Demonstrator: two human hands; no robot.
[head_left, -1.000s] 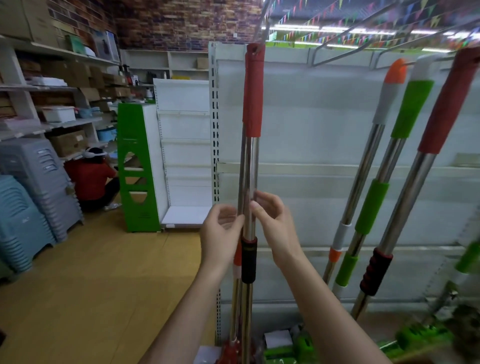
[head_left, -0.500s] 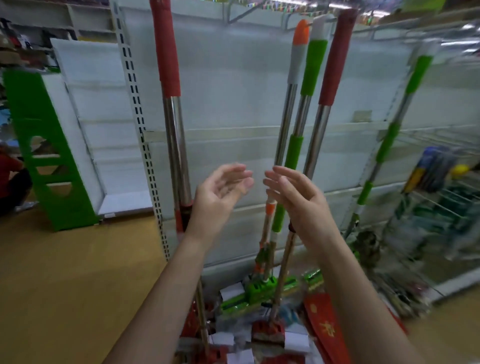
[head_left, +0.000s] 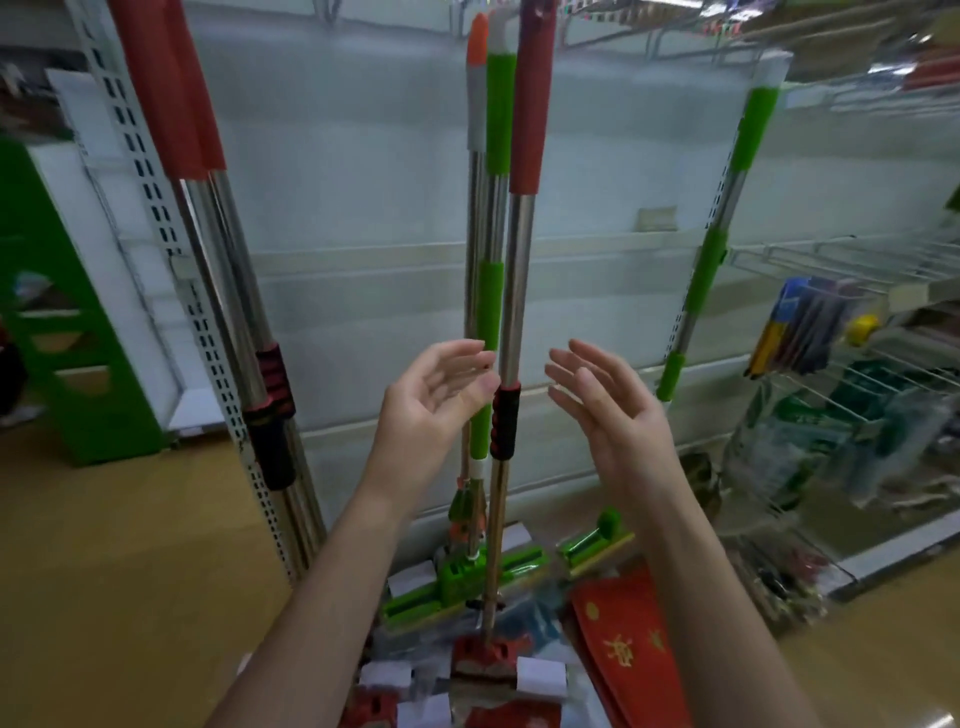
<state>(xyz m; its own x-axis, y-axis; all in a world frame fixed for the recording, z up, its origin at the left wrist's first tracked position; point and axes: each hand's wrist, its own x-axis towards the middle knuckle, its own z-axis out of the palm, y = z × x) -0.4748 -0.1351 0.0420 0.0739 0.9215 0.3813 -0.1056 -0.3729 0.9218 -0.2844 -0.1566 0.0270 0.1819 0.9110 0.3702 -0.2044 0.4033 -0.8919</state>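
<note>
The white shelf panel (head_left: 363, 208) stands behind the red mop (head_left: 519, 270), and yellow floor (head_left: 104, 571) spreads to its left. The red mop stands nearly upright against the panel. It has a smooth red sleeve on top, a shiny steel tube below and a ribbed black-and-red collar (head_left: 505, 421) at hand height. Its red head (head_left: 488, 654) rests on the floor among wrapped packs.

Just left of it, touching or nearly so, stand a green mop (head_left: 493, 296) and an orange-tipped mop (head_left: 475, 104). Two more red poles (head_left: 228, 291) lean well to the left. Another green pole (head_left: 727, 208) and a wire rack (head_left: 857, 260) are to the right.

The left hand (head_left: 431, 400) is just left of the collar, fingers spread and loosely bent, holding nothing. Its thumb tip is beside the collar, and I cannot tell whether it touches. The right hand (head_left: 608, 415) is to the right, a clear gap away, fingers straight and spread, also empty.
</note>
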